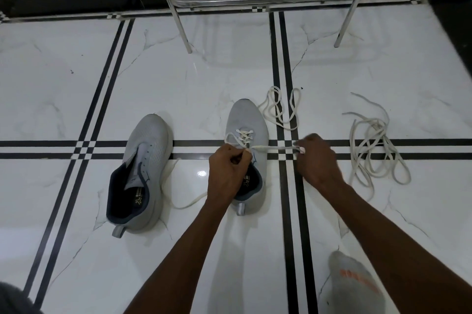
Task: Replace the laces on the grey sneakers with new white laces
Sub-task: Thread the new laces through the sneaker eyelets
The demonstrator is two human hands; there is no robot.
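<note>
On the white marble floor (153, 83) with black stripes, the half-laced grey mesh sneaker (246, 132) stands beside the unlaced grey sneaker (143, 165). The left hand (227, 170) pinches the white lace (274, 148) at the half-laced sneaker's eyelets, and the right hand (316, 160) pinches its end, pulled out to the side.

We see two bare forearms reaching in from the bottom edge, with no sleeves, watch or rings anywhere on them, and the left hand (228, 171) and right hand (317, 160) are both ungloved. At the lower right we see a foot in a light grey sock (355, 285) with an orange band of lettering across it, too blurred for us to read. In the bottom left corner we catch a patch of dark grey fabric (14, 299) that looks like clothing, though we cannot tell which garment it is.
</note>
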